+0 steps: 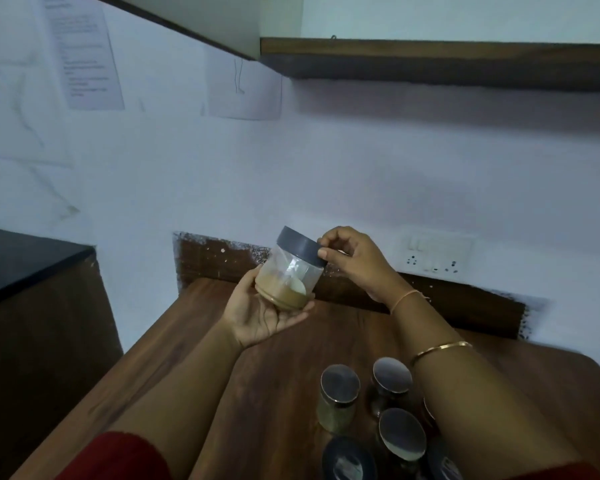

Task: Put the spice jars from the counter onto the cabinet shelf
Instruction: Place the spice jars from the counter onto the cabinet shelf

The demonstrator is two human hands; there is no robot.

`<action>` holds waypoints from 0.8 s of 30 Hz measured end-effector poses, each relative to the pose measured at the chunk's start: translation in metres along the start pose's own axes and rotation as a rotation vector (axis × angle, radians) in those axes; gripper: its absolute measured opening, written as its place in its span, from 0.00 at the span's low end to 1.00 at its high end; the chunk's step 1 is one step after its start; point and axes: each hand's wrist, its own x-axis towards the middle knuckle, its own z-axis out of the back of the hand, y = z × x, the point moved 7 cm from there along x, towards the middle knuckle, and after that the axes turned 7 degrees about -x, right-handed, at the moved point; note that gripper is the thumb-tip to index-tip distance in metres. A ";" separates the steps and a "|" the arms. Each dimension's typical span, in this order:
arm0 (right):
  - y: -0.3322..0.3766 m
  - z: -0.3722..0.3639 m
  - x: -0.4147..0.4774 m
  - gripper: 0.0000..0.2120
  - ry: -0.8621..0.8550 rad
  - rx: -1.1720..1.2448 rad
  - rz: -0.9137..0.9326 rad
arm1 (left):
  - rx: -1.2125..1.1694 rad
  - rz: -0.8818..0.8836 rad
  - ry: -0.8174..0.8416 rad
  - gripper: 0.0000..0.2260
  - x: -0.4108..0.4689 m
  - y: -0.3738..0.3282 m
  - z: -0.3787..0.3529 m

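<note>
Currently: jar (290,276), tilted over counter (354,327); left hand (265,315) cups base, right hand (352,261) pinches lid (300,245). Risk: lid may loosen, contents spill.

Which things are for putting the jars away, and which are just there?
For the job: the jar in the left hand and right hand, the other jars, the counter, the shelf.
Just there: the papers, the socket.

Light: dim and cool, a bluish cast over the wall (326,168).
Shadows: a soft dark band beneath the shelf (430,60).
Glare: a pale sheen on the jar lids (400,438).
Focus: soft throughout; print on the papers (84,53) is unreadable.
Edges: wide-angle bend, straight lines lean.
</note>
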 end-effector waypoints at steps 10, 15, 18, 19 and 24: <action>0.004 0.018 0.006 0.06 -0.352 0.315 -0.156 | 0.094 -0.192 0.268 0.39 0.004 -0.026 -0.067; 0.013 0.017 0.005 0.08 -0.535 0.323 -0.283 | 0.291 -0.396 0.256 0.17 -0.004 -0.038 -0.099; 0.023 0.015 0.005 0.06 -0.556 0.406 -0.285 | 0.478 -0.593 0.108 0.17 -0.006 -0.049 -0.101; 0.027 0.014 0.005 0.10 -0.550 0.427 -0.272 | 0.519 -0.648 0.072 0.23 -0.008 -0.052 -0.102; 0.042 0.005 0.009 0.29 -0.496 0.370 -0.213 | 0.818 -0.897 -0.112 0.41 -0.025 -0.064 -0.111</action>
